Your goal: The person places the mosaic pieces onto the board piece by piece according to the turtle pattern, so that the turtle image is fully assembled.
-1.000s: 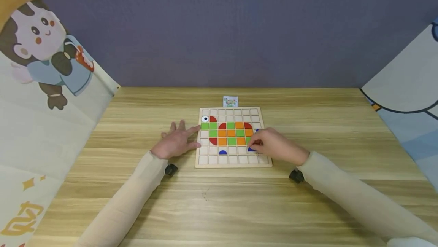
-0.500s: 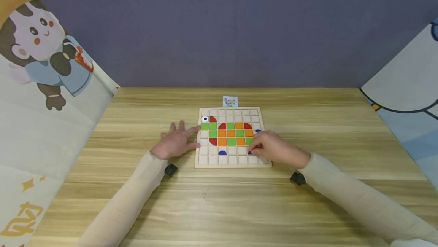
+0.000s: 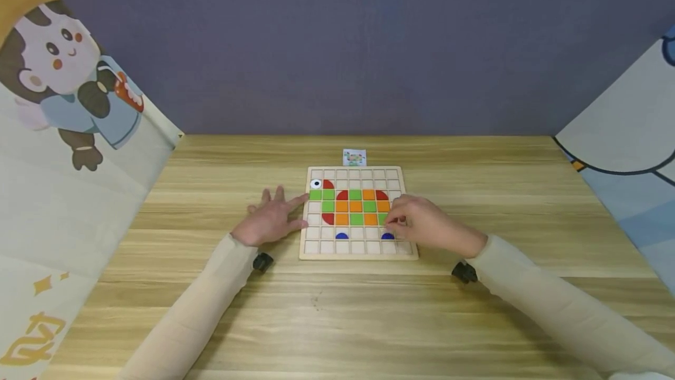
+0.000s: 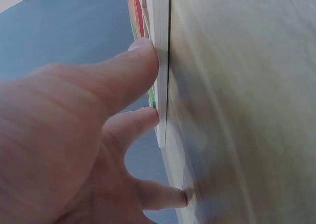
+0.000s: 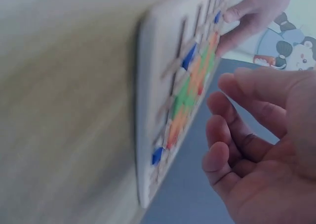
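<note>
A wooden grid board (image 3: 358, 256) lies on the table, bearing green, orange and red flat tiles and a round eye tile (image 3: 316, 184). My left hand (image 3: 270, 219) is spread at its left side, thumb (image 4: 140, 61) and index fingertip right at the board's edge. My right hand (image 3: 429, 225) hovers over the right side with loosely bent fingers and nothing between them. Just below its fingertips a blue half-round tile (image 3: 387, 236) sits in a cell; a matching blue tile (image 3: 341, 236) lies further left. Another blue tile (image 5: 157, 156), hidden by this hand in the head view, shows in the right wrist view.
Behind the board's far edge lies a small picture card (image 3: 354, 157). A dark upright panel (image 3: 369, 46) closes off the back of the wooden table (image 3: 337, 315). Cartoon-printed walls (image 3: 68, 105) stand at both sides.
The blue tile under my right fingers has moved slightly toward me within its cell, and those fingers have since lifted off it. My left hand has stayed put.
</note>
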The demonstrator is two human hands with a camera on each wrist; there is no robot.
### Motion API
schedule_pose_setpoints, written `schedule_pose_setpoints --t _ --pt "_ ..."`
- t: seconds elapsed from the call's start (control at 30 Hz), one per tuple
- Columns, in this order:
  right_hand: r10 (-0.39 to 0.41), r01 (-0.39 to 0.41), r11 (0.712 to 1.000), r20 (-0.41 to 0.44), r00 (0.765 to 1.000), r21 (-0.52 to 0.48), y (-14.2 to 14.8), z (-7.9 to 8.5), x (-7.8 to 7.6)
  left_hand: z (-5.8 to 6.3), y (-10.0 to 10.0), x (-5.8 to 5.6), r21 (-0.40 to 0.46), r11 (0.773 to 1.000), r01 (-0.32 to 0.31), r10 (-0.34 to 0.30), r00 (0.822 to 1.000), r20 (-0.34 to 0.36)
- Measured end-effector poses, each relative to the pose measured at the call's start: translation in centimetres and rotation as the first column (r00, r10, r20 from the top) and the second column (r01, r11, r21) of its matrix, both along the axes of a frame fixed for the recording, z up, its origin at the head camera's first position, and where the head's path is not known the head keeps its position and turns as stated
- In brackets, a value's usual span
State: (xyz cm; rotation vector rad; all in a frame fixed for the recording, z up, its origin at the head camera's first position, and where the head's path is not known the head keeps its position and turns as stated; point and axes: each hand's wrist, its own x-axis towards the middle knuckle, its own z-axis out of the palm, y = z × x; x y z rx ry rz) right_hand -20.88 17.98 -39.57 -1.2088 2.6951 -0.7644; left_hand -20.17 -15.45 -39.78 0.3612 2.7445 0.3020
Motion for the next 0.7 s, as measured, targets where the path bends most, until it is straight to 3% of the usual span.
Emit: schedule_pose_setpoints --t 0.23,0.7 --pt "-0.034 0.033 0.999 -0.071 0.997 -0.02 0.4 1.6 -0.9 0.1 -0.3 0.0 0.007 1.0 0.01 -0.01 1.0 0.005" --pt "-0.07 0.07 0.997 -0.037 0.997 -0.022 -0.1 2.5 -2.5 -0.1 -0.6 -0.2 0.028 0.999 0.029 -0.028 1.0 -0.01"
